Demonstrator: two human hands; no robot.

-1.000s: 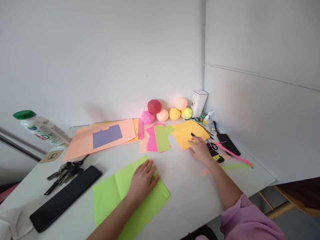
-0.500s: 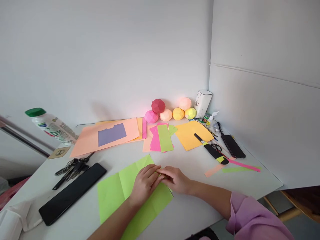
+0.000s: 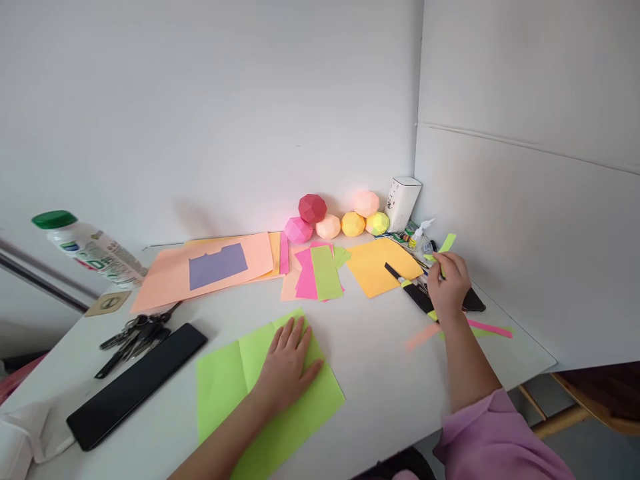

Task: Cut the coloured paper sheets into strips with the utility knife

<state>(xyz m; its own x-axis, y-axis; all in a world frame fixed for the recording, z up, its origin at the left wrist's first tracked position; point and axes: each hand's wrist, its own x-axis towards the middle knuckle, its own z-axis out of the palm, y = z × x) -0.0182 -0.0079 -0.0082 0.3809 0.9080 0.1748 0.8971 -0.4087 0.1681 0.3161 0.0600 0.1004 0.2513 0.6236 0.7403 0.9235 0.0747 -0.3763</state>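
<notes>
My left hand (image 3: 285, 370) lies flat with fingers spread on a creased lime-green paper sheet (image 3: 223, 373), pressing it to the table. Out to the right, my right hand (image 3: 450, 283) is raised with its fingers pinched together. From its fingertips stick out narrow yellow-green pieces (image 3: 448, 243) that look like a paper strip, partly hidden by the fingers. Below and behind this hand lies a black and yellow utility knife (image 3: 416, 295). Close by are a pink paper strip (image 3: 493, 329) and a blurred peach strip (image 3: 421, 337).
Faceted paper balls (image 3: 313, 209) stand against the wall. Coloured sheets (image 3: 165, 273), a yellow-orange sheet (image 3: 383, 267) and cut pieces (image 3: 327, 272) lie at the back. On the left are a bottle (image 3: 95, 250), keys (image 3: 137, 337) and a black bar-shaped device (image 3: 137, 387). A white box (image 3: 403, 203) fills the corner.
My hands have parted. The right hand moved from the green sheet to the tools at right, pinching yellow-green pieces. The left hand flattened out on the sheet.
</notes>
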